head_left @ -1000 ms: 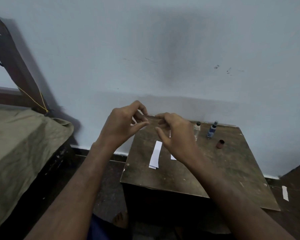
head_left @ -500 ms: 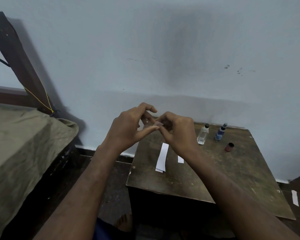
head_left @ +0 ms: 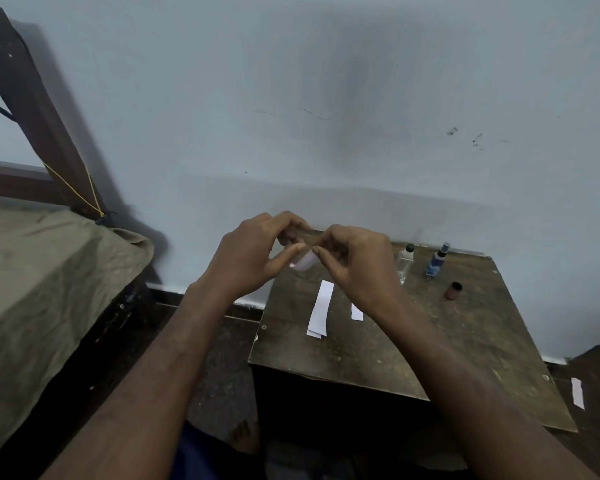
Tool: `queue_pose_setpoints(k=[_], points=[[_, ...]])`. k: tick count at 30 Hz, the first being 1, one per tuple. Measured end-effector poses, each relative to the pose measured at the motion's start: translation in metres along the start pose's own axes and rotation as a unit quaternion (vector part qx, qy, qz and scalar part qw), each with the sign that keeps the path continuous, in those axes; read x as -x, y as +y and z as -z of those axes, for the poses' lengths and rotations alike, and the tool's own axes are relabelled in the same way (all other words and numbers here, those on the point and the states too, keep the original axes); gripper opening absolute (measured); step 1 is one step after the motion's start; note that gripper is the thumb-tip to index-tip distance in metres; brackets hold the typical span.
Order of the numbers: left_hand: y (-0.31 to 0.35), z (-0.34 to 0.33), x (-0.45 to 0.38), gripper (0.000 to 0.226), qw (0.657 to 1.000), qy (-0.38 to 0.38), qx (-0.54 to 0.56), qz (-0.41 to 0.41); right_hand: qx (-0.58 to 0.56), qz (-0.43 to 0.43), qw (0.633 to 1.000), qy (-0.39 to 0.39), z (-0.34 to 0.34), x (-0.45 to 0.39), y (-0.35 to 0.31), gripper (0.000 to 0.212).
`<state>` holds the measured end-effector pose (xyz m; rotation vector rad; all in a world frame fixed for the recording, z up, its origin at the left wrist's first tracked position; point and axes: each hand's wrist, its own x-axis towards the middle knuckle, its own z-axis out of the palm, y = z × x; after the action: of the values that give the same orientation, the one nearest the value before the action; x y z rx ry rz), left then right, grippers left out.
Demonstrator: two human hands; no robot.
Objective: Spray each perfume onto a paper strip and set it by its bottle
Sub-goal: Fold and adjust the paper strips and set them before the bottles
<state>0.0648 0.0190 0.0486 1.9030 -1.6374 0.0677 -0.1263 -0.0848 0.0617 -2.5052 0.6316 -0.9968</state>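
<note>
1. We hold a small paper strip (head_left: 305,260) between our left hand (head_left: 253,256) and right hand (head_left: 355,263), fingertips of both curled in to pinch it, above the far left corner of the wooden table (head_left: 378,355).
2. Pulling unevenly could tear or crumple it.
3. The clear bottle (head_left: 405,262) and blue bottle (head_left: 436,261) stand near the table's far edge; a careless right wrist could topple them.
4. Loose strips (head_left: 321,308) on the table's middle could slide off, like the one on the floor (head_left: 578,393) beside the table.
</note>
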Motion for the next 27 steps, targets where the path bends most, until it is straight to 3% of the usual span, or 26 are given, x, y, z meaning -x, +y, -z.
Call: queue_pose_setpoints(k=[3,5,8,10,11,12,13,14,15,16,18,20,21,22,24,25,26,27], points=[[-0.009,-0.003,0.003,0.030,0.998,-0.041,-0.027,0.048,-0.028,-0.052,0.998,0.011,0.023,0.005,-0.010,0.005],[-0.014,-0.011,0.004,0.046,0.987,-0.121,-0.055,0.089,-0.162,-0.156,0.972,0.067,0.052,0.003,-0.027,0.003],[-0.017,-0.033,0.006,0.072,0.958,-0.252,-0.074,0.118,-0.501,-0.160,0.838,0.144,0.108,-0.011,-0.069,0.005],[-0.018,-0.047,0.005,0.083,0.937,-0.315,-0.117,0.097,-0.638,-0.130,0.743,0.154,0.133,-0.017,-0.086,0.007],[-0.019,-0.053,0.005,0.084,0.929,-0.334,-0.135,0.087,-0.668,-0.132,0.718,0.146,0.136,-0.018,-0.086,0.005],[-0.019,-0.056,0.006,0.084,0.923,-0.347,-0.146,0.083,-0.643,-0.157,0.737,0.137,0.135,-0.015,-0.083,0.002],[-0.018,-0.058,0.006,0.083,0.918,-0.356,-0.152,0.082,-0.548,-0.205,0.802,0.124,0.127,-0.010,-0.074,0.004],[-0.018,-0.058,0.007,0.082,0.914,-0.364,-0.155,0.086,-0.382,-0.250,0.885,0.093,0.116,0.000,-0.062,0.007],[-0.018,-0.058,0.007,0.082,0.912,-0.369,-0.158,0.089,-0.220,-0.275,0.934,0.053,0.104,0.010,-0.049,0.009],[-0.018,-0.059,0.007,0.082,0.910,-0.371,-0.162,0.088,-0.128,-0.288,0.949,0.024,0.095,0.020,-0.041,0.008],[-0.019,-0.061,0.006,0.082,0.909,-0.370,-0.172,0.082,-0.148,-0.295,0.944,-0.006,0.084,0.030,-0.032,0.007],[-0.020,-0.062,0.006,0.082,0.909,-0.368,-0.178,0.078,-0.278,-0.283,0.918,-0.012,0.087,0.028,-0.032,0.009],[-0.020,-0.063,0.006,0.081,0.909,-0.369,-0.179,0.077,-0.371,-0.273,0.888,-0.007,0.093,0.025,-0.034,0.009],[-0.020,-0.064,0.006,0.081,0.908,-0.369,-0.181,0.077,-0.485,-0.255,0.837,-0.002,0.100,0.022,-0.035,0.006],[-0.016,-0.067,0.004,0.079,0.908,-0.368,-0.185,0.079,-0.710,-0.204,0.674,0.003,0.111,0.015,-0.034,0.004],[-0.014,-0.068,0.003,0.078,0.908,-0.368,-0.183,0.082,-0.754,-0.198,0.626,0.003,0.112,0.016,-0.029,0.004],[-0.011,-0.071,0.002,0.076,0.908,-0.368,-0.180,0.086,-0.722,-0.228,0.653,0.005,0.108,0.019,-0.020,0.003],[-0.008,-0.074,0.001,0.074,0.909,-0.367,-0.177,0.093,-0.607,-0.279,0.744,0.002,0.101,0.024,-0.009,0.004]])
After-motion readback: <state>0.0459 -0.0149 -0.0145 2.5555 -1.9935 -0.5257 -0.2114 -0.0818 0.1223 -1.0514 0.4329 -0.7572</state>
